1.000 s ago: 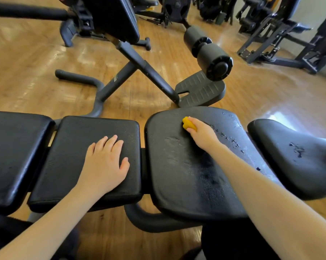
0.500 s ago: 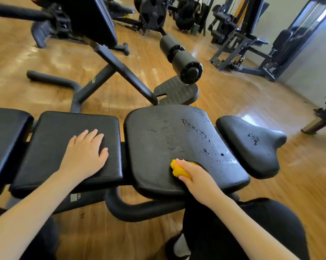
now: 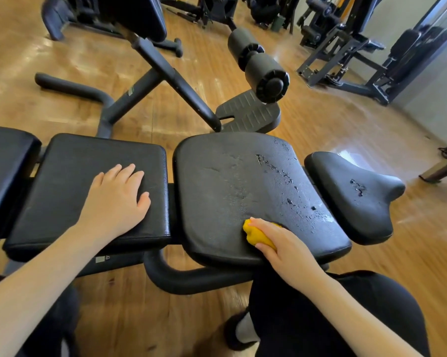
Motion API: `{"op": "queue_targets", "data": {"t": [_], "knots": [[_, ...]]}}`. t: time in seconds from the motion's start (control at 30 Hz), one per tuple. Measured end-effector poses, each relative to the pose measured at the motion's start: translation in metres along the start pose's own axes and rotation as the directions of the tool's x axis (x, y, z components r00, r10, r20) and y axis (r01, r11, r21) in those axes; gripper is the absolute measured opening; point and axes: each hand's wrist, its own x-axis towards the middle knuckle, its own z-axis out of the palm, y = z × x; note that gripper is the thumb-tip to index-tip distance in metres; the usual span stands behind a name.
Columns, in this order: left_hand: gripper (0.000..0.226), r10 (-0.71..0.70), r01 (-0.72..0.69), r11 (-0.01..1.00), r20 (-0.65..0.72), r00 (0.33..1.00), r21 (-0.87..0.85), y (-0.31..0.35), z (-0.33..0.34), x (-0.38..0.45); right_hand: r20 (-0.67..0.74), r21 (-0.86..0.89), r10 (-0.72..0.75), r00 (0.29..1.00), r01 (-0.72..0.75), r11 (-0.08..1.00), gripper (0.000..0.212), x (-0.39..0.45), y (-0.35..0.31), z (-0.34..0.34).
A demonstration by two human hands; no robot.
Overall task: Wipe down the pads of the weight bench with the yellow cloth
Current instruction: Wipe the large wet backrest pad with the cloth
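Observation:
A black weight bench lies across the view with several pads. My right hand grips a bunched yellow cloth and presses it on the near edge of the wide middle pad. That pad shows water drops on its right half and a damp sheen at its centre. My left hand rests flat, fingers spread, on the rectangular pad to the left. A saddle-shaped pad at the right carries a few drops. Another pad is cut off at the far left.
Behind the bench stands another machine with a slanted black frame, foam rollers and a ribbed footplate. More gym machines fill the back right. The floor is wood. My dark-clad legs are under the bench's near side.
My right hand drew the cloth from the far edge of the middle pad to its near edge, then stayed there. My left hand kept resting on the left pad.

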Motion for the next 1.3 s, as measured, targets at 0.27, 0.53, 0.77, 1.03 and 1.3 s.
{"op": "queue_targets", "data": {"t": [0.27,0.53,0.77,1.03,1.3], "knots": [[0.054,0.003,-0.002,1.0,-0.034,0.999,0.019,-0.002,0.007,0.001,-0.034,0.069,0.041,0.999,-0.039,0.997,0.045,0.09,0.039,-0.002],[0.06,-0.03,0.031,0.999,-0.034,0.999,0.03,-0.001,0.009,0.004,-0.133,0.049,0.108,0.985,-0.103,0.994,0.046,0.198,0.061,-0.006],[0.058,-0.065,0.065,0.998,-0.016,0.998,0.008,0.0,0.011,0.004,-0.167,0.059,0.155,0.974,-0.147,0.987,0.039,0.255,0.068,-0.017],[0.057,-0.055,0.056,0.998,-0.049,0.997,0.012,-0.003,0.01,0.011,-0.178,0.081,0.146,0.973,-0.134,0.988,0.042,0.244,0.065,-0.021],[0.052,-0.026,0.03,0.998,-0.079,0.997,0.049,-0.007,0.011,0.008,-0.087,0.074,0.143,0.986,-0.137,0.988,0.047,0.154,0.06,-0.011]]}}
